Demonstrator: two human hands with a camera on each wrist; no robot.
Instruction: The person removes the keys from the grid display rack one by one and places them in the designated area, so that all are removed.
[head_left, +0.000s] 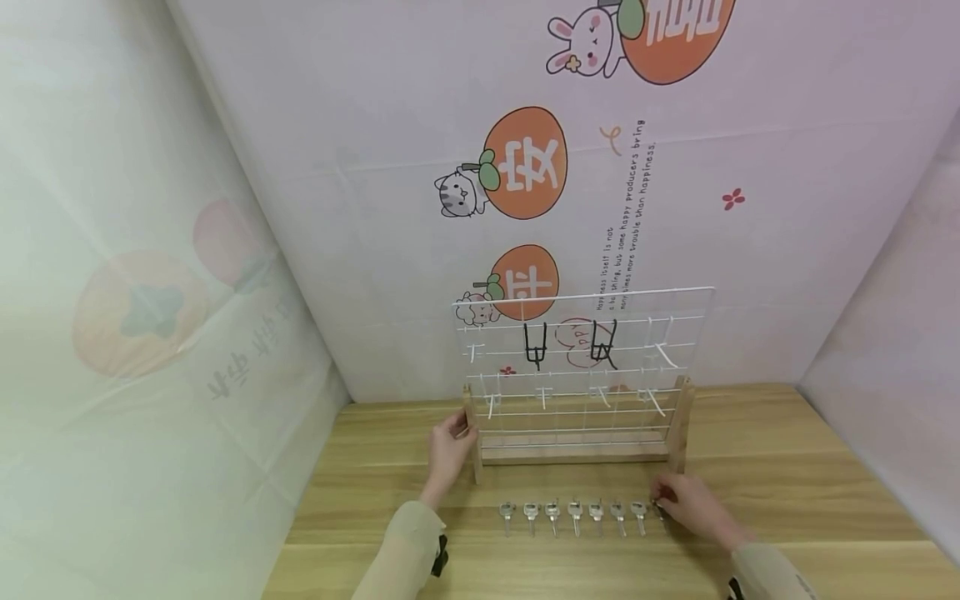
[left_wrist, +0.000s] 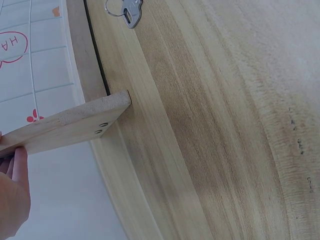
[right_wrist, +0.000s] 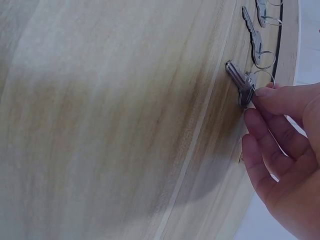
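Note:
A white wire grid rack [head_left: 573, 429] stands in a wooden frame on the table. My left hand [head_left: 448, 450] holds the frame's left wooden post [left_wrist: 75, 122], thumb and fingers on either side of it. At the right end of a row of silver keys [head_left: 575, 517], my right hand [head_left: 696, 502] pinches a key [right_wrist: 242, 85] by its ring end between thumb and fingers. This key is tilted and has a thin metal ring. Another ringed key [right_wrist: 256, 47] lies beside it on the table. Part of the pinched key is hidden behind the fingertips.
White hooks [head_left: 543, 396] and two black hooks [head_left: 536, 343] hang on the grid. The wood-grain table [head_left: 585, 567] reaches back to a white printed cloth [head_left: 390, 250]. A wooden crossbar [head_left: 573, 455] joins the posts behind the keys.

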